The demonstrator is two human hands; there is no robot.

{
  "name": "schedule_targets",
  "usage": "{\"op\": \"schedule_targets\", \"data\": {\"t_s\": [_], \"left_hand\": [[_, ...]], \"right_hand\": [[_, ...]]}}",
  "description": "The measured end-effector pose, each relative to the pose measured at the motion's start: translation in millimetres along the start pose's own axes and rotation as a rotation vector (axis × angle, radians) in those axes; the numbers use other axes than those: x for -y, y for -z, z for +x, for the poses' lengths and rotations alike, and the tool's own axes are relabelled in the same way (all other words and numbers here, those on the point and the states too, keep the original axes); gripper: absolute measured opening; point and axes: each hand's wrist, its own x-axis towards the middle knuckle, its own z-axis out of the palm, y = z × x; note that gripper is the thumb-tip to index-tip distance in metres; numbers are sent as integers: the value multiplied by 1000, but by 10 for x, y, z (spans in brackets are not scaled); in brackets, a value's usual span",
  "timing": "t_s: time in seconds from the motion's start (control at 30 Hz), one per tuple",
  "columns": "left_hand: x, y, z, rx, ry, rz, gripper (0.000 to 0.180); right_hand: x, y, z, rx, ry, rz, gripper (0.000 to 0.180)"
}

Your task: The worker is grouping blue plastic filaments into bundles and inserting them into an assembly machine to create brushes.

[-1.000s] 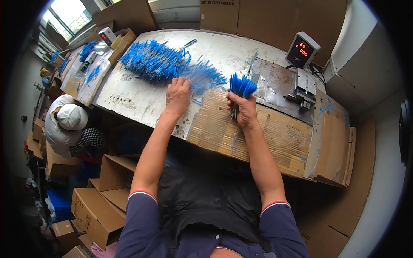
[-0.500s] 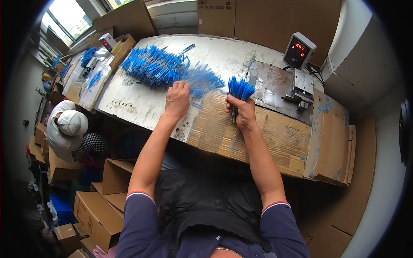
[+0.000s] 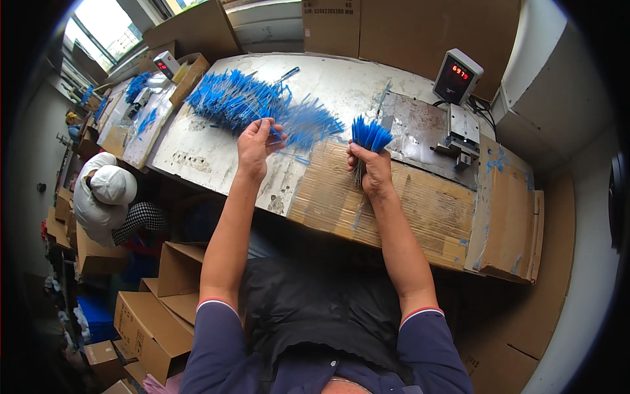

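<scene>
My right hand (image 3: 373, 169) is wrapped round an upright bundle of thin blue-tipped sticks (image 3: 371, 134); their grey lower ends show below the fist. My left hand (image 3: 257, 146) is raised at the near edge of the pile, its thumb and forefinger pinched together. What looks like a thin blue-tipped stick or two is in that pinch, hard to tell apart from the pile behind. A big heap of the same sticks (image 3: 230, 98) lies to the far left on the white table (image 3: 197, 154). A looser, sparser spread (image 3: 312, 125) lies between the heap and the bundle.
A flat cardboard sheet (image 3: 394, 203) covers the near table edge under my right hand. Beyond it are a metal plate (image 3: 413, 125), a small metal device (image 3: 461, 134) and a red digit display (image 3: 457, 77). Cardboard boxes (image 3: 151, 328) and a person in a white cap (image 3: 113, 184) are at left.
My left hand has drawn back slightly leftward from the pile, and turned so its thumb and fingers show. My right hand keeps the bundle almost in place. The display's red digits differ.
</scene>
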Motion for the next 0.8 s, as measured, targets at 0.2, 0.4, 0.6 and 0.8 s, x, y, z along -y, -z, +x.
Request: {"op": "schedule_targets", "data": {"t_s": [0.2, 0.4, 0.6, 0.8], "left_hand": [[72, -12, -183, 151, 199, -156, 28], [156, -93, -314, 327, 362, -192, 34], [216, -213, -433, 293, 402, 32, 30], [224, -291, -523, 328, 425, 201, 22]], "right_hand": [[0, -31, -26, 64, 79, -54, 18], [-25, -128, -76, 114, 278, -123, 13], [-93, -119, -69, 104, 412, -348, 14], [-85, -177, -142, 131, 665, -720, 22]]}}
